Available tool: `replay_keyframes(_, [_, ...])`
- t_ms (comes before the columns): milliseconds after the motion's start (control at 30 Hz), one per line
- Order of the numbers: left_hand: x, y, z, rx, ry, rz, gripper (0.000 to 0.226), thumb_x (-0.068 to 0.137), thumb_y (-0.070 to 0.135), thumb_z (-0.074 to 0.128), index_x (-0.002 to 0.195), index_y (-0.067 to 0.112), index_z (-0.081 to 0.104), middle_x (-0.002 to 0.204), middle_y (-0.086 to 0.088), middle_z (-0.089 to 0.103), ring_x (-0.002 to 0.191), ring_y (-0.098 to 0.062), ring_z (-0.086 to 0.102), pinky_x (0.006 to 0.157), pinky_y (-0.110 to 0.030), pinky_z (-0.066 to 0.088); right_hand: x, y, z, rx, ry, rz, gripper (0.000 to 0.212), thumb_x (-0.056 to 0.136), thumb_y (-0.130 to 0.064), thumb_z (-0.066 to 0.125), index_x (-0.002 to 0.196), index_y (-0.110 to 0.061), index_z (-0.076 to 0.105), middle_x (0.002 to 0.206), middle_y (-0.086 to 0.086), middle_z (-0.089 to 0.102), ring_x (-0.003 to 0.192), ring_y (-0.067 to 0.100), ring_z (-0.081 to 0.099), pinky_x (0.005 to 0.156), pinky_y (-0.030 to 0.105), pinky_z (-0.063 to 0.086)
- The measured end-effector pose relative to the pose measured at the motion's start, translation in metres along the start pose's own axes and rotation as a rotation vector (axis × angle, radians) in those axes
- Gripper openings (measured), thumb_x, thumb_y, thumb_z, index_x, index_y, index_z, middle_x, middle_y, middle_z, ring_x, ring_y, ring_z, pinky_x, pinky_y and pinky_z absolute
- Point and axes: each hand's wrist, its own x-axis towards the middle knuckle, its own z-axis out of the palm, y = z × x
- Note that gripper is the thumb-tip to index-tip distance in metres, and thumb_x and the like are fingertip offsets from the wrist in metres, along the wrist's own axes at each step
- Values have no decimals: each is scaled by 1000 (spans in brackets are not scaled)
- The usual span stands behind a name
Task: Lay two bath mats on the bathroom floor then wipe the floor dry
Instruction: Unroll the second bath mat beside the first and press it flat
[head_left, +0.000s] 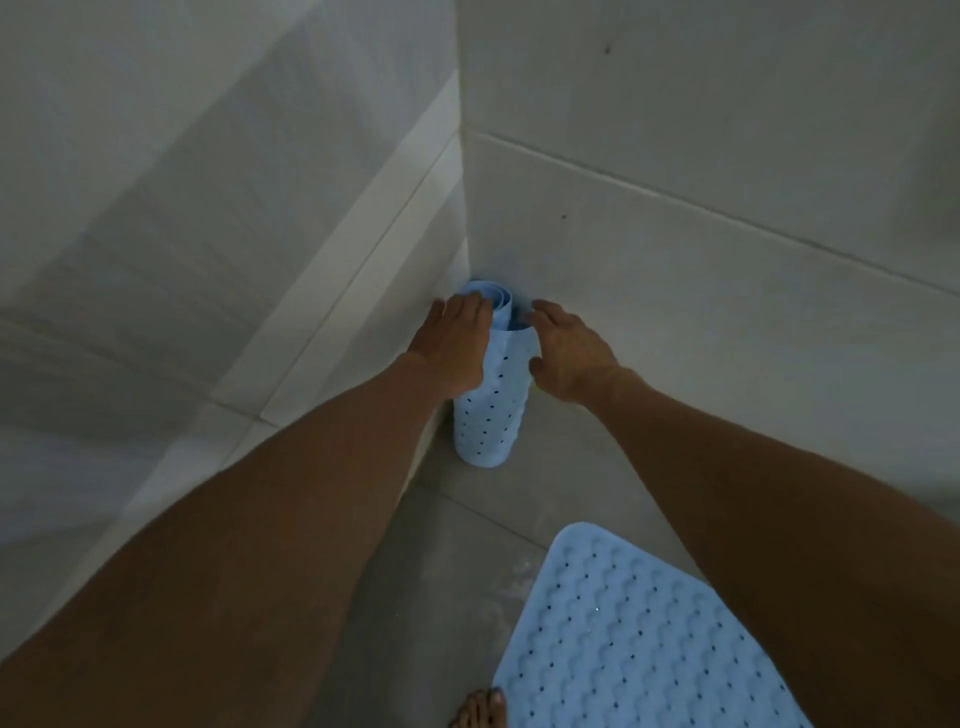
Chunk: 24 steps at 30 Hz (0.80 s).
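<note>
Left hand (454, 345) lay flat along the left side of the rolled mat (491, 387), fingers straight and reaching over its top edge; grip spread, pressing rather than curled. Right hand (563, 356) was at the roll's right side, fingers loosely bent toward it; contact could not be confirmed. The roll stood upright on the floor (457, 561), tucked into the corner where the two tiled walls (675, 249) meet. The flat mat (639, 639) was already laid, lower right, a bare foot (480, 709) at its near edge.

Judgement: second mat not yet laid. Advice: close both hands round the upper half before lifting, since a soft perforated roll may spring open; carry it clear of the corner, set it down beside the laid mat, unroll away from the wall and press flat
</note>
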Motion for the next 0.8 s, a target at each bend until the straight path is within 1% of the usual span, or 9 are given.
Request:
replay_keyframes(67, [3,-5,6,12,-46,30,89,86,22,65,152,3,9,158,-16,17,144,-32,22,119,-44,17,12,-5,10,-39,-43,-3,67,91,-16,59,152,-16,31,161,4,25,141,30,34,111,45,34])
replay_keyframes(167, [0,-10,16,76,-37,58,91,84,28,69,152,6,12,155,-14,26,140,-32,30,119,-42,19,12,-9,27,-126,-25,4,66,91,-17,59,151,-17,32,154,10,36,139,31,35,113,43,30])
replay_keyframes(300, [-15,0,25,133,60,119,81,84,17,66,151,8,21,144,-16,40,129,-34,43,114,-43,25,-10,-3,39,-329,111,-53,36,93,-19,55,129,-14,59,120,9,63,121,31,48,109,39,29])
replay_keyframes(367, [-30,8,31,102,91,185,74,84,4,61,150,7,28,138,-22,47,117,-40,52,103,-45,36,-29,1,39,-278,25,-28,31,96,-18,52,125,-12,59,117,11,61,113,34,55,100,38,39])
replay_keyframes(433, [-50,18,37,110,173,263,67,77,-3,53,143,9,45,117,-24,60,93,-40,63,84,-45,48,-52,6,35,-177,-57,18,32,96,-16,52,129,-13,54,122,13,54,107,38,60,85,39,45])
replay_keyframes(500, [-70,29,45,134,229,322,62,64,1,53,123,12,66,88,-17,66,68,-33,65,67,-36,53,-77,12,33,-141,-66,32,33,97,-16,51,130,-13,52,126,13,49,106,40,61,81,40,46])
replay_keyframes(567, [-87,43,54,111,253,331,52,52,2,64,101,12,75,76,-15,64,60,-32,64,63,-34,55,-103,18,29,-136,-47,13,30,98,-16,51,127,-12,52,127,13,47,106,40,61,81,41,45])
replay_keyframes(667, [-111,76,47,-38,127,195,44,41,-6,78,83,3,71,82,-21,64,64,-39,64,66,-41,57,-142,26,17,-118,3,7,25,98,-18,52,122,-10,53,124,13,49,105,39,61,77,41,45])
replay_keyframes(800, [-153,130,19,-213,49,61,38,73,-3,65,111,-1,64,116,-24,56,98,-41,58,84,-47,49,-205,36,-5,-111,-21,32,26,95,-18,54,120,-13,54,122,12,49,105,40,61,82,44,48])
